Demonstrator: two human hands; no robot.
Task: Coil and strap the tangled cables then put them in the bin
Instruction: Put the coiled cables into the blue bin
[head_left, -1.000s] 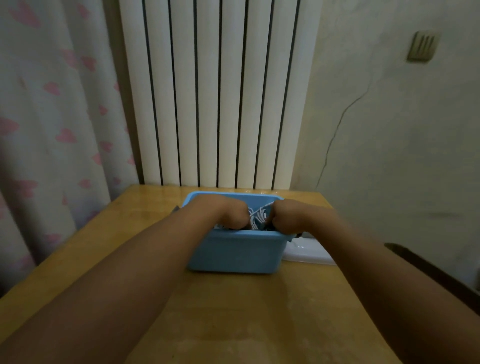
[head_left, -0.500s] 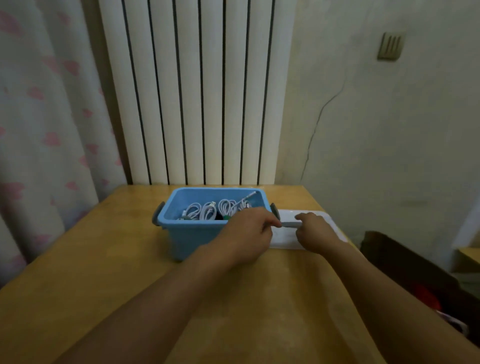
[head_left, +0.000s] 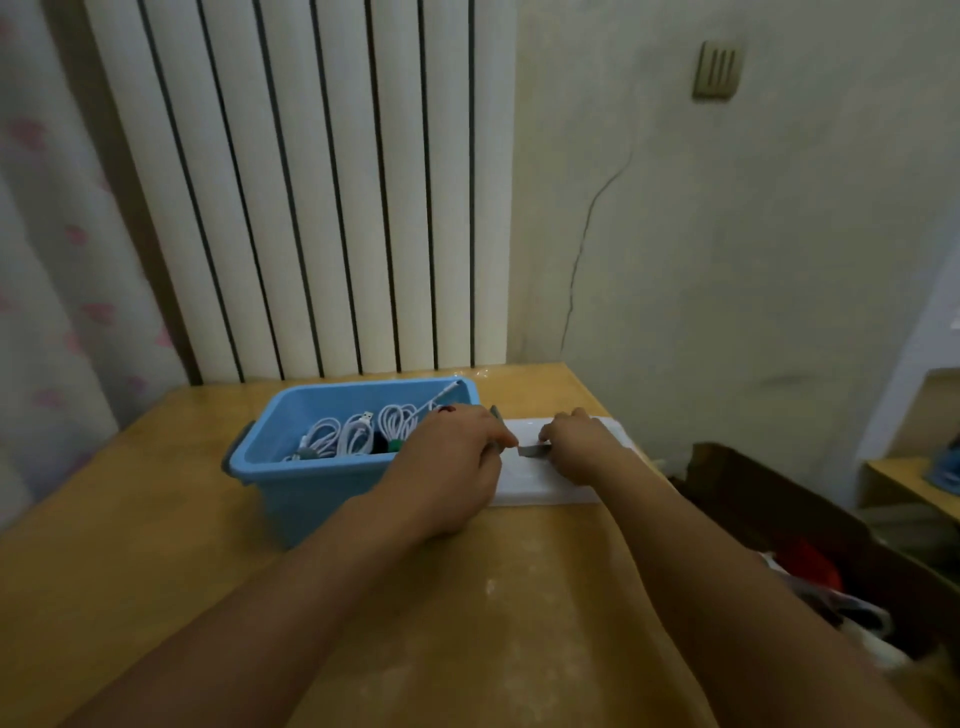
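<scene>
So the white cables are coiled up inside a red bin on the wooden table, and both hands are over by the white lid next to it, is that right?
Not quite: the bin is blue, not red, as the head view shows. The rest holds: the coiled white cables lie inside it on the wooden table, and the left hand and right hand are by the white lid beside it.

No readable text, label, brand, number or sign anywhere in view. Blue bin (head_left: 291, 457), far left on table: plain walls, no marking. White cables (head_left: 358, 434) inside: no print legible. White lid (head_left: 540, 483) right of bin: blank. Wall plate (head_left: 717, 70), far right: vertical slots only, no lettering.
</scene>
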